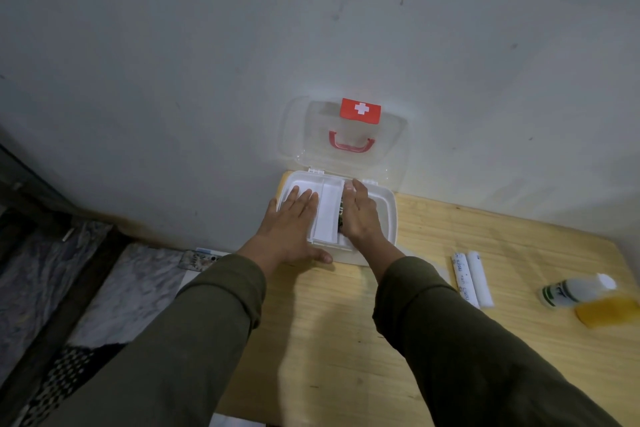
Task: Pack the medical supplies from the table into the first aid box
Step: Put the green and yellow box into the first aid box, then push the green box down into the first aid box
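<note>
The white first aid box (389, 218) stands open on the wooden table against the wall, its clear lid (391, 146) with a red cross label and red handle leaning back. My left hand (294, 222) lies flat, fingers spread, on white items in the box's left part, thumb on the front rim. My right hand (360, 215) presses down edge-on in the right part. Between them shows a white flat pack (327, 215). Something dark sits beside my right hand, mostly hidden. On the table to the right lie two white rolls (472, 279), a white bottle (575, 291) and a yellow bottle (609, 312).
The table (346, 340) ends at the left near my left sleeve; beyond it are a marbled floor and a patterned object (199, 260) by the wall. The grey wall (207, 80) rises directly behind the box.
</note>
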### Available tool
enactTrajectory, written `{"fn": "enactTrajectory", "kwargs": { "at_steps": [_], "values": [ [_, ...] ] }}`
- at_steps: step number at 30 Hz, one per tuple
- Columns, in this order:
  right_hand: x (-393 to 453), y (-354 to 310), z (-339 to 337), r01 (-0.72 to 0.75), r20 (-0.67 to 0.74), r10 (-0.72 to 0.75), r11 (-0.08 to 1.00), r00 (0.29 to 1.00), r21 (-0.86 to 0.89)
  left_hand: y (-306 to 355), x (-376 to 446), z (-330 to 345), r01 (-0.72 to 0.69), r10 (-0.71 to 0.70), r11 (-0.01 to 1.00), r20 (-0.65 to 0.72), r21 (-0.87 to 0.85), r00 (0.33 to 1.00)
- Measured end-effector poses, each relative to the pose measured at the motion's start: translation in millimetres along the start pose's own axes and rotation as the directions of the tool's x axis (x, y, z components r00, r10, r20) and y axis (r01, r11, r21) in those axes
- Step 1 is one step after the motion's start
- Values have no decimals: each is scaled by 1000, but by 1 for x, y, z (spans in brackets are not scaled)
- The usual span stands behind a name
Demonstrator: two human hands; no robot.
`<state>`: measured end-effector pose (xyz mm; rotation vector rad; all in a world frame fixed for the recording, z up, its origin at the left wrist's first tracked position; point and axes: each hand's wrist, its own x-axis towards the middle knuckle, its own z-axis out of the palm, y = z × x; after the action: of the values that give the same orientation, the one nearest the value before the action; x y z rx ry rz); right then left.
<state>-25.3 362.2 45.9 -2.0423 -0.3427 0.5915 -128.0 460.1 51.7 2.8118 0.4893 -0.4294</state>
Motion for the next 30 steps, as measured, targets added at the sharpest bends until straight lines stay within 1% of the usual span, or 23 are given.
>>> {"fn": "enactTrajectory", "kwargs": {
  "at_steps": [2,5,10,13,16,19,21,25,27,30],
  "values": [
    [-5,-6,-8,44,-21,-46,996,999,-72,1,0,-1,7,-7,1000,-7,-5,1000],
    [-7,-9,-27,116,-94,-136,976,986,-186,3,-2,-2,20,-20,1000,-26,-5,999],
    [-16,-14,-68,227,-177,-265,951,948,-212,16,-6,-5,-2,7,999,-115,41,993],
    [-25,-2,-97,227,-204,-303,918,931,-326,31,-7,-2,-6,13,999,-152,44,988],
    [-36,22,-121,190,-188,-274,909,943,-371,46,-8,4,31,-28,999,-180,14,983],
    [-44,56,-138,126,-104,-178,917,979,-379,52,-9,9,104,-103,995,-177,-1,979],
    [-49,75,-147,90,-47,-118,914,992,-396,52,-9,11,144,-136,989,-170,34,976],
    [-53,112,-152,57,64,-30,873,998,-484,52,-5,15,168,-151,982,-181,84,972],
    [-53,125,-151,44,83,-3,862,997,-506,53,-4,17,177,-157,980,-191,94,969],
    [-50,135,-150,54,77,-14,839,997,-542,53,-2,18,185,-170,980,-184,69,968]
  ]
}}
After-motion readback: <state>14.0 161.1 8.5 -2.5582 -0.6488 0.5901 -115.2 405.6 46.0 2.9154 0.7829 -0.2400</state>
